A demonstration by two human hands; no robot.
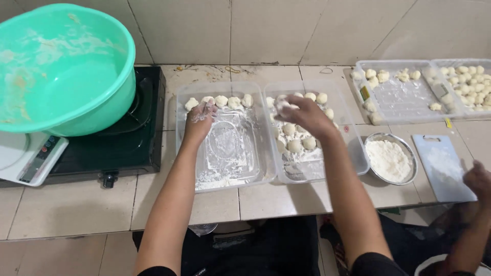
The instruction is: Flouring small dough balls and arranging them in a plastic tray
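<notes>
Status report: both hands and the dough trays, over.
Left hand in left tray, at its row of dough balls. Right hand over right tray, fingers on a dough ball. Nothing blocking.

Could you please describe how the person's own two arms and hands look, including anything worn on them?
Both arms are bare down to the wrist; only the edge of a short black sleeve shows near each shoulder. No gloves, watch or rings are visible. The left hand carries white flour on the fingers and back; the right hand has less flour on it.
</notes>
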